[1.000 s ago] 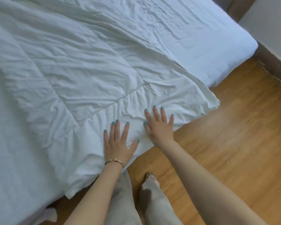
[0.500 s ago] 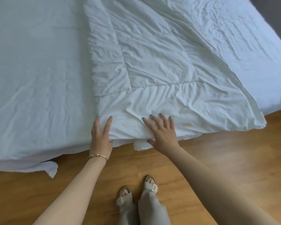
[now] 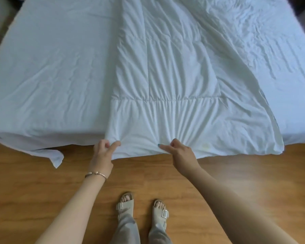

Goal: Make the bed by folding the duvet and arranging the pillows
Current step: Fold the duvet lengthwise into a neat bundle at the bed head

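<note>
Left hand (image 3: pixel 102 152): thumb and forefinger pinch the near-left corner of the duvet (image 3: pixel 174 88) at its hem; other fingers curled in. A bracelet (image 3: pixel 96 174) sits on that wrist. Right hand (image 3: pixel 180 152): fingers curled, gripping a bunch of the hem, creases fanning out from the grip toward 12 o'clock.

Duvet: white, quilted, folded into a long strip running from 6 to 12 o'clock down the middle of the bed (image 3: pixel 48 76). A stitched seam crosses it just above the hands. Its near end overhangs the bed's foot edge; its corner at 4 o'clock hangs over the floor (image 3: pixel 33 191).

Bed sheet: pale, wrinkled, bare at 9 to 11 o'clock and 1 to 3 o'clock. One sheet corner (image 3: pixel 57 159) droops to the floor at 8 o'clock.

Wooden floor spans the near side; sandalled feet (image 3: pixel 143 208) stand at 6 o'clock, apart from the bed.
</note>
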{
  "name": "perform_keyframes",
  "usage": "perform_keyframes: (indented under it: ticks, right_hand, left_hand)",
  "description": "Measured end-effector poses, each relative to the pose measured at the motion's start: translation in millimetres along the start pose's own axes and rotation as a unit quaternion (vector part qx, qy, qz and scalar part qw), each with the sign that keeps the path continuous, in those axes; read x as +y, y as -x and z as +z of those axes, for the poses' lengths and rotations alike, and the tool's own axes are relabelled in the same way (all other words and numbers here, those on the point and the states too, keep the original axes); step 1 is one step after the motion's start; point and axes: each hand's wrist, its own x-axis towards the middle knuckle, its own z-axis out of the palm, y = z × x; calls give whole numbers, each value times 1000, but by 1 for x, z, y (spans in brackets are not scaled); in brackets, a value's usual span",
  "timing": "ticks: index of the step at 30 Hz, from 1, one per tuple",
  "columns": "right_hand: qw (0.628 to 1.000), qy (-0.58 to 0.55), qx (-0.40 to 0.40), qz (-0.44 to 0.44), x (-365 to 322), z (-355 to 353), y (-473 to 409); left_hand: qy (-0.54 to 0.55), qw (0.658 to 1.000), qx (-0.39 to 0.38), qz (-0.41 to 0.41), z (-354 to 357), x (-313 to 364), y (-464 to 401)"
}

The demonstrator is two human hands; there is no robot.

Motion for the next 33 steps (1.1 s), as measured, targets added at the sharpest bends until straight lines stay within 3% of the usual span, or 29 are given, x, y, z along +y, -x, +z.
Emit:
perform_keyframes:
  ticks: [3,5,10,15,18,23,29,33]
  right_hand:
    - [993,41,-113,8,1,-8,-17]
    - [989,67,-134,5,13,-13,-15]
    - [996,44,1,75,51,-41,18]
    - [963,77,47,252,120,-90,53]
    - [942,84,0,326,173,-114,56]
    - [926,11,-27,377,245,-121,62]
    - [930,-52,113,345,288,-129,55]
    - [908,-183,141,350,320,-143,54]
  left_hand:
    - [-44,990,-119,-54,-12,17,-21]
    - [-75,980,-165,-76,-20,39,-28]
    - [-40,996,-75,32,-21,109,-42]
    - [-24,979,-165,119,5,188,-66]
    - [-38,970,-181,155,27,250,-86]
    - [-49,970,-198,135,86,359,-110]
    - [-54,977,-190,76,149,475,-127]
    - [-3,991,-123,45,162,485,-126]
